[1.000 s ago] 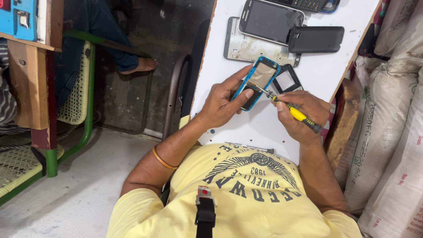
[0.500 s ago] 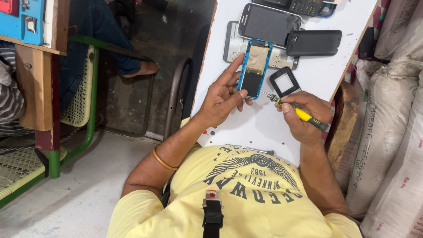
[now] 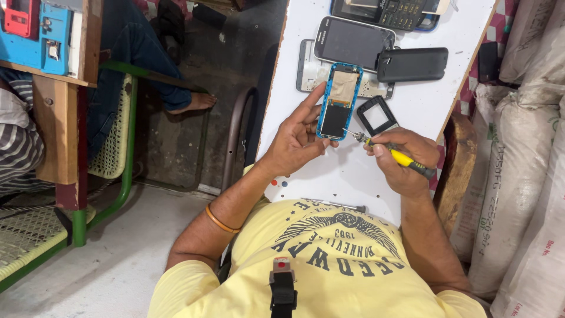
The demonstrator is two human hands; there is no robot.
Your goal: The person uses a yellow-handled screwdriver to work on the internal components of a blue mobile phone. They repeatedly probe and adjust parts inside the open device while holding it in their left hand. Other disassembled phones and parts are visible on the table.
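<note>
Here, line by line:
Left hand (image 3: 297, 141): fingers clamped on the lower end of a blue-framed phone body (image 3: 339, 101), steadying it flat, its opened side up.
Right hand (image 3: 400, 160): fingers closed round a yellow-handled screwdriver (image 3: 391, 154); its tip meets the phone's lower right edge, likely at a screw.
Phone location: on the white counter (image 3: 353, 182), just below the other handsets.
Black frame piece (image 3: 377, 116): lies beside the phone, touching the right hand's knuckles.
Nearby: a dark touchscreen phone (image 3: 352, 43), a black back cover (image 3: 412, 64), a keypad phone (image 3: 388, 12), a silver chassis (image 3: 309, 73).
Spare screwdriver (image 3: 335, 204): near the counter's edge.
Containers: filled sacks (image 3: 521, 171) stand at right; contents hidden.
</note>
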